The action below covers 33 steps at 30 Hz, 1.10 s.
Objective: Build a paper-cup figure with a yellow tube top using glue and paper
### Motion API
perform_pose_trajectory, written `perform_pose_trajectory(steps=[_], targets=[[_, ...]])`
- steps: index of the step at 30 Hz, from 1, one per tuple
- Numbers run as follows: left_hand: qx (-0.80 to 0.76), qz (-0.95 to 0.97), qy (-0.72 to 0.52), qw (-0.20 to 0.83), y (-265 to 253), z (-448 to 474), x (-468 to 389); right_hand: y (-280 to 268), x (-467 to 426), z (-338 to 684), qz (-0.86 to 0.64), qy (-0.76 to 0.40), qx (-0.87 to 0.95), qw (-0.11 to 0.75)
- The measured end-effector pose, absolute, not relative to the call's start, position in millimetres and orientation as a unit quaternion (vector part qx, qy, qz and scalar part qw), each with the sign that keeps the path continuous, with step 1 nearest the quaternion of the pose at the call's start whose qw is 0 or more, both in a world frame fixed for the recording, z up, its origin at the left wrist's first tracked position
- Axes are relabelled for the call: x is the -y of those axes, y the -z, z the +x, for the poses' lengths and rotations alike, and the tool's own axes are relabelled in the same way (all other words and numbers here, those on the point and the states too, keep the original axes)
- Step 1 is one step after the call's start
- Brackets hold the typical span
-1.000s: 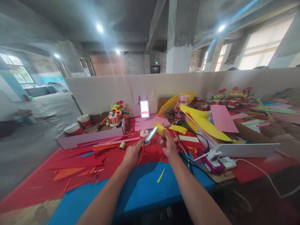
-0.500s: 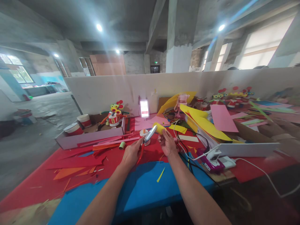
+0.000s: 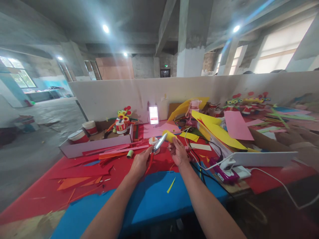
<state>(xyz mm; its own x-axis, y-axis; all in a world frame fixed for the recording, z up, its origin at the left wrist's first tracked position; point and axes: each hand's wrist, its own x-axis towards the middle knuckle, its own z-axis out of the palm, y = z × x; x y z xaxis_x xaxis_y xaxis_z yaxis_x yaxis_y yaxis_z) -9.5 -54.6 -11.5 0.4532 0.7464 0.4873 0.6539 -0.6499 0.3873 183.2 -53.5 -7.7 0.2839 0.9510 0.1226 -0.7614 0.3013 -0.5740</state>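
My left hand (image 3: 140, 163) is closed round the red handles of a pair of scissors (image 3: 159, 142), whose silver blades point up and to the right. A piece of yellow paper (image 3: 169, 136) is pinched in the fingers of my right hand (image 3: 178, 152), and the blade tips lie at its left edge. Behind the scissors stands a white round piece with an orange peg (image 3: 153, 140). A small green paper roll (image 3: 130, 154) lies left of the blades. On the blue sheet (image 3: 154, 196) below my hands rests a thin yellow paper scrap (image 3: 171, 185).
At left, a box (image 3: 99, 149) holds paper cups (image 3: 78, 136) and a paper lion figure (image 3: 122, 123). Red and orange paper strips (image 3: 82, 171) lie nearby. At right are a box with yellow sheets (image 3: 219, 132), a purple power strip (image 3: 225, 172) and white cables (image 3: 199, 164).
Both hands keep nearly the same place and grip. The scissor blades look slightly closer together at the yellow paper's edge.
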Motion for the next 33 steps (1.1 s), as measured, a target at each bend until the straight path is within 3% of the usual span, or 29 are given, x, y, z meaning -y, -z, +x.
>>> perform_pose_trajectory(steps=[10,20,33], targets=[[-0.395,0.864,-0.306,0.064,8.5,-10.6,55.5,8.0,54.5,187.0,-0.183,-0.596,0.217,0.751],[-0.435,0.860,-0.267,0.010,8.1,-9.9,55.1,5.4,54.9,187.2,-0.190,-0.553,0.227,0.779],[-0.430,0.858,-0.276,0.038,5.8,-9.5,55.9,9.7,54.7,184.5,-0.204,-0.553,0.251,0.768]])
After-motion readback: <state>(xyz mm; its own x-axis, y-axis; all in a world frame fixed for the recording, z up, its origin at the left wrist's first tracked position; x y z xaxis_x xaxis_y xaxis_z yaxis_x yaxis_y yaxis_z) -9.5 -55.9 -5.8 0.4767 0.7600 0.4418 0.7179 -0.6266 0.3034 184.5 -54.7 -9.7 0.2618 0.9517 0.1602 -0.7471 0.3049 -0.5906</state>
